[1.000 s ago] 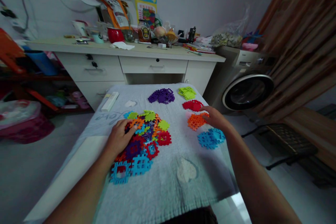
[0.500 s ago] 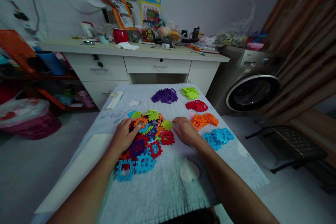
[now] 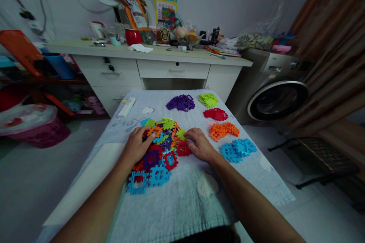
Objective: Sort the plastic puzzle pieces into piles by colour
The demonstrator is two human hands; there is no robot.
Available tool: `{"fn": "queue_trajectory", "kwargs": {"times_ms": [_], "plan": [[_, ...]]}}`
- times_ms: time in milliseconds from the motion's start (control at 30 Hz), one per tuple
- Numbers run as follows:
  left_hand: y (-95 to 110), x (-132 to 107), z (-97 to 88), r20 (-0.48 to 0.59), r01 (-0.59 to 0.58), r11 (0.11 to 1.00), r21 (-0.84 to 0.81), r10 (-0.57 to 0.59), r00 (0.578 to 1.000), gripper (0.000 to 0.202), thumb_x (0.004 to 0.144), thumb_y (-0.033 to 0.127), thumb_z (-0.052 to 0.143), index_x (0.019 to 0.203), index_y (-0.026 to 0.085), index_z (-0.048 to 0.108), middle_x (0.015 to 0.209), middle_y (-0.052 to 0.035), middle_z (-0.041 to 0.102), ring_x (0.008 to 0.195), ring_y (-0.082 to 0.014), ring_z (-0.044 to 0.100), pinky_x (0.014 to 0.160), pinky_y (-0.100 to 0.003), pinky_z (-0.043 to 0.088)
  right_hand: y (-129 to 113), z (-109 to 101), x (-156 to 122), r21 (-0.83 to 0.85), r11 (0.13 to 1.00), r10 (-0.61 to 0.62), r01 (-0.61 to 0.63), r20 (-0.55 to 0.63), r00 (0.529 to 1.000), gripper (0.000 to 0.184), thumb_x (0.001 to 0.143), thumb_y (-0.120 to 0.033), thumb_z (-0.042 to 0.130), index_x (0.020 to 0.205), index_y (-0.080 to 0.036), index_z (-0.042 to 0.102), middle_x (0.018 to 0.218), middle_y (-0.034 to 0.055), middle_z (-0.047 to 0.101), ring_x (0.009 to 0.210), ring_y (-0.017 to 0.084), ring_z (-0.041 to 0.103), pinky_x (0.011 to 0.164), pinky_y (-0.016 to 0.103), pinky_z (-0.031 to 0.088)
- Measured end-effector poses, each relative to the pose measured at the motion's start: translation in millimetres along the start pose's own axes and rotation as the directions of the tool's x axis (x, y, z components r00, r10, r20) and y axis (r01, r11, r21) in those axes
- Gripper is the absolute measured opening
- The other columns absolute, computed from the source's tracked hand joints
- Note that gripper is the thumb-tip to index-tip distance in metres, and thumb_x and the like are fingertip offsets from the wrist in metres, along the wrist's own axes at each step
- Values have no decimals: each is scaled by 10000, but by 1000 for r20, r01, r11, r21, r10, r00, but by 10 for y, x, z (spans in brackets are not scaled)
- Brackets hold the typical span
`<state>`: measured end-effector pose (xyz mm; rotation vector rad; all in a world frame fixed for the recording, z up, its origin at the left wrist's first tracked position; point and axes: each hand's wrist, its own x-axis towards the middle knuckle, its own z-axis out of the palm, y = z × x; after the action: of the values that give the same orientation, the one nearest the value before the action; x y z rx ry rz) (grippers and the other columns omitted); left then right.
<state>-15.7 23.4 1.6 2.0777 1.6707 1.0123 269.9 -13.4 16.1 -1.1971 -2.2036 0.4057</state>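
Observation:
A mixed heap of flat plastic interlocking building pieces (image 3: 165,142) lies on the cloth-covered table. My left hand (image 3: 138,145) rests on the heap's left side, thumb and fingers apart, beside an orange square piece (image 3: 155,131). At the right side, my right hand (image 3: 201,144) has its fingertips at the edge of a yellow-green piece (image 3: 181,134). Its thumb is over a red square piece (image 3: 183,148), apart from the fingers; what lies under the fingertips is partly hidden. Blue square pieces (image 3: 159,175) lie at the heap's near end.
Single-colour piles stand apart: purple (image 3: 180,103), yellow-green (image 3: 208,100), red (image 3: 216,114), orange (image 3: 224,131) and blue (image 3: 238,150). A long white box (image 3: 127,107) lies at the table's far left. Behind are a cluttered desk (image 3: 176,56) and a washing machine (image 3: 278,98).
My right hand has come slightly left, onto the edge of the heap by the yellow-green and red pieces. My left hand keeps its place on the heap. The camera view has shifted a little.

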Motion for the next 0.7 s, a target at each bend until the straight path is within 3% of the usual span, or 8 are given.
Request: {"fn": "queue_trajectory", "kwargs": {"times_ms": [133, 200, 400, 700], "plan": [[-15, 2, 7, -7, -13, 1000, 2, 13, 1000, 451, 854, 538, 488, 1093, 187, 638, 1130, -90, 634, 1088, -258, 581, 1005, -408, 436, -115, -48, -33, -23, 999, -32, 34, 73, 997, 538, 783, -417, 659, 1240, -159, 543, 1114, 108, 563, 1014, 258, 485, 914, 421, 395], [-30, 3, 14, -11, -19, 1000, -4, 19, 1000, 447, 856, 537, 486, 1095, 190, 635, 1130, -89, 633, 1091, -256, 579, 1005, -410, 436, -159, -51, -48, -66, 997, -30, 38, 111, 993, 632, 730, -452, 716, 1262, -165, 530, 1134, 112, 542, 1020, 266, 468, 914, 425, 388], [-20, 2, 12, 9, 3, 1000, -8, -3, 1000, 451, 859, 541, 487, 1103, 187, 622, 1146, -97, 616, 1095, -256, 570, 1010, -417, 429, -199, -38, -64, -135, 990, -7, 26, 136, 991, 508, 749, -364, 721, 1209, -196, 585, 1084, 93, 554, 994, 249, 471, 896, 392, 381], [10, -1, 3, 3, 15, 1000, -22, -15, 1000, 443, 851, 535, 486, 1087, 186, 623, 1138, -98, 618, 1098, -260, 571, 1019, -421, 426, -206, -59, -48, -97, 995, -5, 7, 20, 1000, 407, 797, -419, 678, 1120, -182, 609, 981, 79, 580, 922, 232, 509, 853, 368, 410]]}}
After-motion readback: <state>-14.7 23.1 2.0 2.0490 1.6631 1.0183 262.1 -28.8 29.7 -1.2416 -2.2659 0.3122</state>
